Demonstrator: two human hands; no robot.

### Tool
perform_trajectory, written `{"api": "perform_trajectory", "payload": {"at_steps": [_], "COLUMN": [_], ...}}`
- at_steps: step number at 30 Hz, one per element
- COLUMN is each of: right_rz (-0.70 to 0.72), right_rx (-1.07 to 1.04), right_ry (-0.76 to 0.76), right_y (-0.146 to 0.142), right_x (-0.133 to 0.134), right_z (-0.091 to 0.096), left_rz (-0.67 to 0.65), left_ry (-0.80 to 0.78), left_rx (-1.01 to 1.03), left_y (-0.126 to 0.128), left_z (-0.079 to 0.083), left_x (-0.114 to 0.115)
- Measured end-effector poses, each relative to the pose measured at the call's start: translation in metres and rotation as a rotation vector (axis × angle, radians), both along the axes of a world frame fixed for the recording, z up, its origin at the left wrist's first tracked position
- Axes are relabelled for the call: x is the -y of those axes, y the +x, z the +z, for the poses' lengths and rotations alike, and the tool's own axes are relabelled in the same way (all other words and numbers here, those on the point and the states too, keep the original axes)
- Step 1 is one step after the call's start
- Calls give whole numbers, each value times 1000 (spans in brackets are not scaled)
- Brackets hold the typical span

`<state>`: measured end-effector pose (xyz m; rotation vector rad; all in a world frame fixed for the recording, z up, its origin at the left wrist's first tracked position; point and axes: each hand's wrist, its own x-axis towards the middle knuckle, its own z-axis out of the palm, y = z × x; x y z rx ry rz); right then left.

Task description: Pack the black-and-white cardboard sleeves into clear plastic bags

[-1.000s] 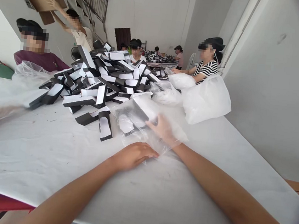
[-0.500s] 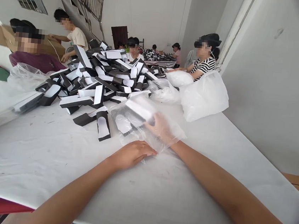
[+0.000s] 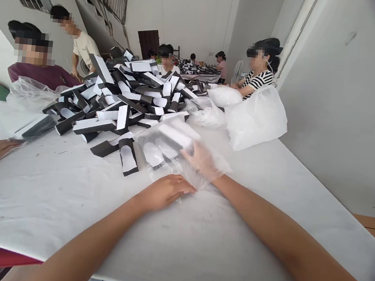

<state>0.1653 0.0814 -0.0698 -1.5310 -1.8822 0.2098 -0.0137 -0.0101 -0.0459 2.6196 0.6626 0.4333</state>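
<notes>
Thin, crinkled clear bag of angular black-and-white boxes lies on the white-sheeted table, right hand inside, fingers half-curled at one, grip unclear, left hand near-straight on the bag's edge, pinch unclear, jumbled matte pile beyond.

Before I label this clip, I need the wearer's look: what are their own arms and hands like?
The left arm and right arm show no sleeves, watch, bracelet or cables. The left hand and right hand wear no gloves; the right is blurred, so a ring there can't be ruled out.
</notes>
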Motion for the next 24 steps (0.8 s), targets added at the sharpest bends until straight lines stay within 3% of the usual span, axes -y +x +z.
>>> {"api": "perform_trajectory", "payload": {"at_steps": [7, 16, 24], "right_rz": [-66, 52, 106], "right_rx": [40, -46, -33], "right_ry": [-13, -6, -48], "right_y": [0, 0, 2], "right_x": [-4, 8, 7], "right_z": [-3, 12, 12], "left_rz": [-6, 4, 14], "left_ry": [-1, -11, -1], "left_rx": [4, 11, -17], "left_y": [-1, -1, -1], "left_z": [0, 0, 0], "left_x": [-1, 0, -1]}}
